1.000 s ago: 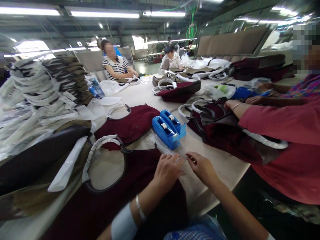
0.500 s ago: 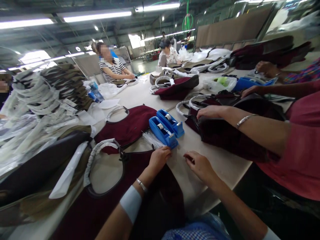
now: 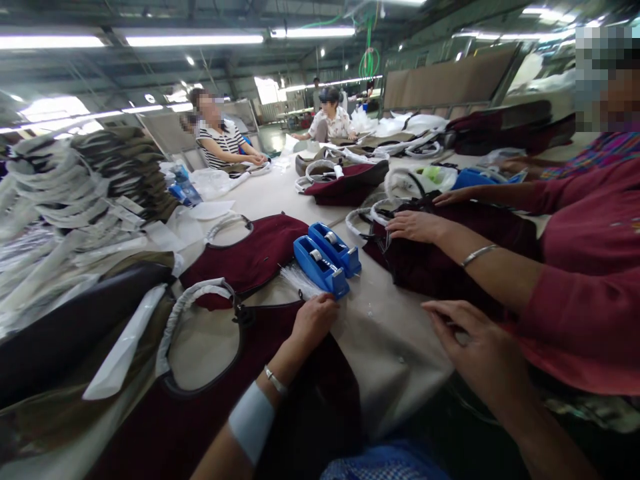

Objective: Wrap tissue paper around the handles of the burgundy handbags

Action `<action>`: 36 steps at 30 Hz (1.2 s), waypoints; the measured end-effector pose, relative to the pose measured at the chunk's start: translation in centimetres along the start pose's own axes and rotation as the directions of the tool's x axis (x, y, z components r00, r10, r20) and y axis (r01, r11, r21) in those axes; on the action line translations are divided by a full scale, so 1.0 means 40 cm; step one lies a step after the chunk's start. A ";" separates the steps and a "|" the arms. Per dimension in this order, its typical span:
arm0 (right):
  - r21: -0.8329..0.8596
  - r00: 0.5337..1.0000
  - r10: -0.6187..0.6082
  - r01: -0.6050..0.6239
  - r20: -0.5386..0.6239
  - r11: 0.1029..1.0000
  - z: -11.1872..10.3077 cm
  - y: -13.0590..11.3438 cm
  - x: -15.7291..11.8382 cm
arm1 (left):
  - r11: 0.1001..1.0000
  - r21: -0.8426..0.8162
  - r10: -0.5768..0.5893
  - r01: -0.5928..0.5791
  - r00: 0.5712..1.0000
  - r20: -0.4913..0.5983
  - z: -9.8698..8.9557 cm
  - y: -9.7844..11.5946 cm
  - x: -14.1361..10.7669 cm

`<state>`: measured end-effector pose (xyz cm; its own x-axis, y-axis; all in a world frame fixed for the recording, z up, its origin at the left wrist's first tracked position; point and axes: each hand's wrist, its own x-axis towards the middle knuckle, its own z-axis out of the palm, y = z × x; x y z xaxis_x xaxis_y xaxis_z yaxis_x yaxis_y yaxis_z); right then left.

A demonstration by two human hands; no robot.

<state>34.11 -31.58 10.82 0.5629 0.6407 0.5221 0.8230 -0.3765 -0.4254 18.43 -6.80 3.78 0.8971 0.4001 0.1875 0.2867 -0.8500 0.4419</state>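
My left hand [image 3: 314, 323] rests at the upper right edge of a dark red bag [image 3: 260, 353], its fingers pressed together by the near end of a blue tape dispenser [image 3: 320, 267]; what they hold, if anything, is too small to see. The bag's handle [image 3: 193, 293] is wrapped in white. My right hand [image 3: 475, 340] hangs over the table's right edge, fingers bent with a gap between thumb and index finger, and nothing visible in it. Beside the first dispenser stands a second blue one [image 3: 334, 248], with thin clear strands [image 3: 300, 279] at their left.
Another red bag [image 3: 240, 257] lies behind mine. On the right, a co-worker's hands [image 3: 417, 227] rest on a dark red bag [image 3: 450, 260]. Brown bags with white-wrapped handles are piled [image 3: 125, 173] at the left. Two people sit across the table [image 3: 270, 197].
My right hand has moved right and nearer to me, away from the dispensers. My left hand has stayed at the bag's edge. The co-worker's bag now lies flatter under their hands.
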 end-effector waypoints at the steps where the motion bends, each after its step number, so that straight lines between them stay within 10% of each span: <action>1: 0.054 1.000 0.004 -0.004 -0.012 0.999 0.007 -0.027 0.006 | 1.000 -0.014 -0.015 0.014 1.000 -0.018 -0.014 0.013 -0.012; 5: 0.225 0.999 -0.021 0.015 0.026 0.974 0.070 -0.109 0.018 | 0.920 -0.368 -0.161 0.136 0.986 -0.036 -0.073 0.069 -0.079; 10: 0.294 0.966 -0.185 0.126 0.182 0.948 0.162 -0.147 0.005 | 0.264 -0.932 -0.183 0.248 0.962 0.204 -0.120 0.099 -0.161; 14: 0.341 0.888 -0.320 0.204 0.330 0.918 0.212 -0.148 -0.013 | 0.053 -0.988 -0.372 0.146 0.921 0.116 -0.140 0.085 -0.203; 26: 0.673 0.793 -0.480 0.123 0.376 0.729 0.354 -0.360 0.076 | 0.560 -0.784 -0.465 0.267 0.885 -0.030 -0.095 0.018 -0.253; 31: 0.719 0.803 -0.345 -0.144 0.486 0.680 0.421 -0.421 0.118 | 0.686 -0.699 -0.433 0.200 0.885 -0.172 -0.175 -0.056 -0.284; 36: 0.723 0.859 -0.351 -0.030 0.371 0.691 0.530 -0.511 0.198 | 0.826 -0.374 -0.562 0.421 0.574 -0.595 -0.238 -0.194 -0.290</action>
<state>20.13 -4.65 7.97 0.1665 0.9315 0.3235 0.4964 0.2043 -0.8437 2.63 -1.59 6.52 0.1542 0.9116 0.3811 0.4887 -0.4056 0.7724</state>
